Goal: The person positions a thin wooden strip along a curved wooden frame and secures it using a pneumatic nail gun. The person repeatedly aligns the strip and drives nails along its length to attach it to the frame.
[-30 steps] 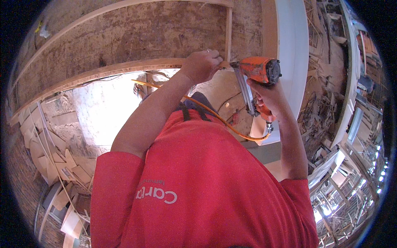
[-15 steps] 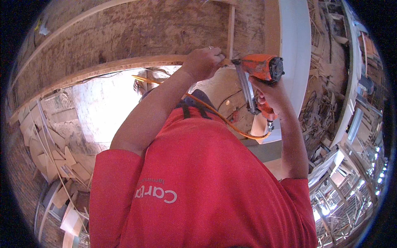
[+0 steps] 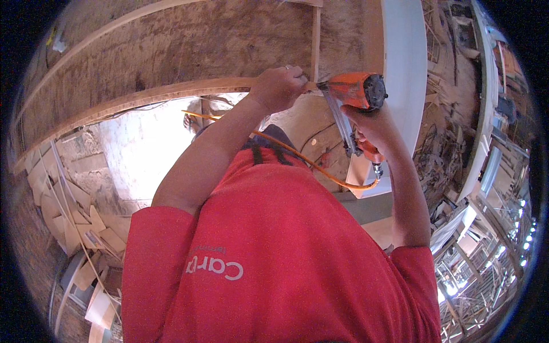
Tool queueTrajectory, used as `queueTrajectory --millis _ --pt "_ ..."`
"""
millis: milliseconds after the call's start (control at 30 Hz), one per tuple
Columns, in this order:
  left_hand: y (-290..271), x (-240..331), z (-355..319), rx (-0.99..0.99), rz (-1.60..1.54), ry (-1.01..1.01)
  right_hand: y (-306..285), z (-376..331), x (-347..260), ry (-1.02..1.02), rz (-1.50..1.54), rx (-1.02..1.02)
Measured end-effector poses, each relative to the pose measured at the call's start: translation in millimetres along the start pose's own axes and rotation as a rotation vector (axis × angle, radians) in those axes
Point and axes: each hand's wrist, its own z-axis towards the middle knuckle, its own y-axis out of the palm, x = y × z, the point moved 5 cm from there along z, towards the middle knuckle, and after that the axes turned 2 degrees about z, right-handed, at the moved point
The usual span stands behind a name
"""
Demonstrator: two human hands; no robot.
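We grip the orange nail gun (image 3: 354, 91) by its handle, right hand (image 3: 369, 128) closed around it; rigid, likely heavy. Left hand (image 3: 280, 88) curled, steadying the thin wooden strip (image 3: 315, 40) at its nose

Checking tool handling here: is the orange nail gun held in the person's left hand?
No, the right hand grips the orange nail gun, while the left hand steadies the thin wooden strip.

The nail gun (image 3: 354, 91) looked glossy orange plastic with a metal magazine; the board (image 3: 171, 46) was rough, matt chipboard
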Motion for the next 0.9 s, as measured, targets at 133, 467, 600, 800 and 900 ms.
queueTrajectory --millis 133,467,600,800,900 --pt "1 -1 3 0.019 -0.030 0.009 0 7 3 -0.246 -0.033 0.081" --pt "13 -15 16 -0.027 -0.042 -0.022 -15 2 24 0.126 0.344 0.004" --pt "15 -22 31 0.043 -0.127 0.003 -17 2 29 0.128 0.469 -0.047" --pt "15 -15 49 -0.025 -0.181 -0.068 -15 9 35 0.065 0.508 -0.050" --pt "13 -9 51 -0.014 -0.192 -0.043 -17 7 28 0.061 0.484 -0.051"
